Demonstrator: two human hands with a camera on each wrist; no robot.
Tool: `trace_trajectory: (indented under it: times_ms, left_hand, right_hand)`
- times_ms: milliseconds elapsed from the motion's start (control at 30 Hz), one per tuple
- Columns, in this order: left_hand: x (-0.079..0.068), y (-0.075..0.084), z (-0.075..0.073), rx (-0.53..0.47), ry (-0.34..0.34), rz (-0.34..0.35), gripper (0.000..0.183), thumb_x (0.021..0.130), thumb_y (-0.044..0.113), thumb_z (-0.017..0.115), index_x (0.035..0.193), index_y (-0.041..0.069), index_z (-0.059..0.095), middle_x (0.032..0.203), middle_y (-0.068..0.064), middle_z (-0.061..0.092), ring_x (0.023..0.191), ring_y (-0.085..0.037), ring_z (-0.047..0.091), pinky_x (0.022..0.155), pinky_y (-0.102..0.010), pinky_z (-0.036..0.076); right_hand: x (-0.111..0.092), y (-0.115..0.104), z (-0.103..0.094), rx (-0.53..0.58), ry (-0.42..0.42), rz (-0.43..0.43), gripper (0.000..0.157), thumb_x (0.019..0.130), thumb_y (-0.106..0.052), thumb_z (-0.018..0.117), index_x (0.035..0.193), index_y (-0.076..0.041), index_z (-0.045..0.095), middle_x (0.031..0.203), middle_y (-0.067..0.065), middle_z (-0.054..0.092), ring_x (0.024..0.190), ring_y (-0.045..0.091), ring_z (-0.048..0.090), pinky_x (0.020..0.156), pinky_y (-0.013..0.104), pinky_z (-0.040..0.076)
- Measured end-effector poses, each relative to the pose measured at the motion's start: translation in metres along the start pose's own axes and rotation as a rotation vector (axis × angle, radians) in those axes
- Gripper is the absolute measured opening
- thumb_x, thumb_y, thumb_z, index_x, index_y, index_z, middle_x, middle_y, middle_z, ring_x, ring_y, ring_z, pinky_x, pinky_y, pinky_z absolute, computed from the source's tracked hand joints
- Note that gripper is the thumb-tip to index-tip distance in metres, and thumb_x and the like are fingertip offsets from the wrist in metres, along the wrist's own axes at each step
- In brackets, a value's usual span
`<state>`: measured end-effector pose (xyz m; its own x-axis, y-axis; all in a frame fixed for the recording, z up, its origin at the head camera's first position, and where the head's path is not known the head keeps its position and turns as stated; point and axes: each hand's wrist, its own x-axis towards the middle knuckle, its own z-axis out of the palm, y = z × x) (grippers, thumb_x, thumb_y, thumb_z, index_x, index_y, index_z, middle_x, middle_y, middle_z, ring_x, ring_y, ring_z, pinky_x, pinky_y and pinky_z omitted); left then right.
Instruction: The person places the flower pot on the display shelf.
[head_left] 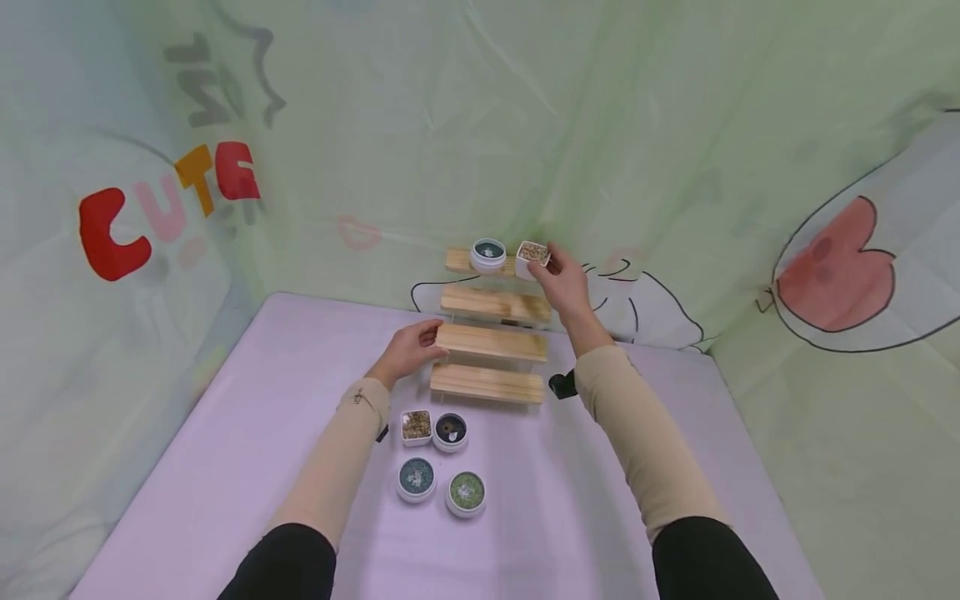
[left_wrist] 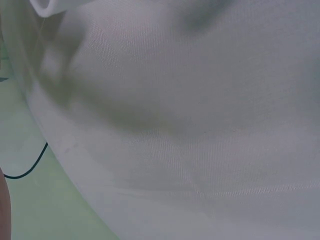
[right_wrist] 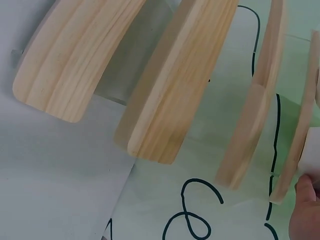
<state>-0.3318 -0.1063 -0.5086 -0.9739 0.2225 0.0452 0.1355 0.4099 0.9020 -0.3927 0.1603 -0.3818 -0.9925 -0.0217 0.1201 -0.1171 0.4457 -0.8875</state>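
My right hand [head_left: 564,283] pinches a small square white pot [head_left: 533,253] with tan granules in it, at the right end of the top step. In the right wrist view, part of that hand [right_wrist: 306,207] and the white pot [right_wrist: 311,155] show at the right edge. The tiered wooden display stand [head_left: 491,342] has several plank steps. At the left end of one of its lower planks, my left hand [head_left: 408,352] holds the stand between thumb and fingers. A round white pot [head_left: 488,256] with dark blue-green filling stands left of the square pot.
Before the stand, on the pale cloth-covered table [head_left: 600,517], are a square pot [head_left: 416,427], a round dark-filled pot [head_left: 451,432], a blue-green one [head_left: 416,479] and a green one [head_left: 467,493]. A printed curtain [head_left: 360,167] hangs close behind the stand.
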Motion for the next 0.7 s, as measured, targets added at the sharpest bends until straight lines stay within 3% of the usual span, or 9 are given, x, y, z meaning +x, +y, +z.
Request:
trace_trajectory:
  times_ms: [300, 533, 700]
  left_hand:
    - [-0.001, 0.0, 0.001, -0.002, -0.009, 0.006, 0.068, 0.087, 0.014, 0.075, 0.145, -0.003, 0.043, 0.144, -0.022, 0.047, 0.13, -0.03, 0.05, 0.108, -0.031, 0.045]
    - [0.0, 0.0, 0.001, 0.006, -0.005, -0.002, 0.069, 0.087, 0.014, 0.075, 0.145, -0.002, 0.042, 0.145, -0.021, 0.047, 0.13, -0.03, 0.05, 0.108, -0.031, 0.045]
    - [-0.001, 0.0, 0.001, 0.019, 0.0, -0.003, 0.069, 0.087, 0.014, 0.076, 0.145, -0.002, 0.042, 0.144, -0.021, 0.047, 0.129, -0.03, 0.051, 0.108, -0.031, 0.045]
  right_hand:
    - [-0.001, -0.001, 0.006, -0.01, 0.011, -0.009, 0.071, 0.096, -0.029, 0.062, 0.155, -0.012, 0.028, 0.155, 0.012, 0.034, 0.14, 0.024, 0.037, 0.113, 0.031, 0.038]
    - [-0.012, -0.001, 0.011, -0.078, 0.037, -0.057, 0.071, 0.095, -0.027, 0.063, 0.156, -0.015, 0.027, 0.157, 0.01, 0.031, 0.141, 0.029, 0.035, 0.114, 0.036, 0.039]
    - [-0.021, 0.001, 0.013, -0.057, 0.044, -0.087, 0.072, 0.095, -0.023, 0.063, 0.155, -0.011, 0.026, 0.159, 0.011, 0.027, 0.143, 0.03, 0.031, 0.116, 0.037, 0.035]
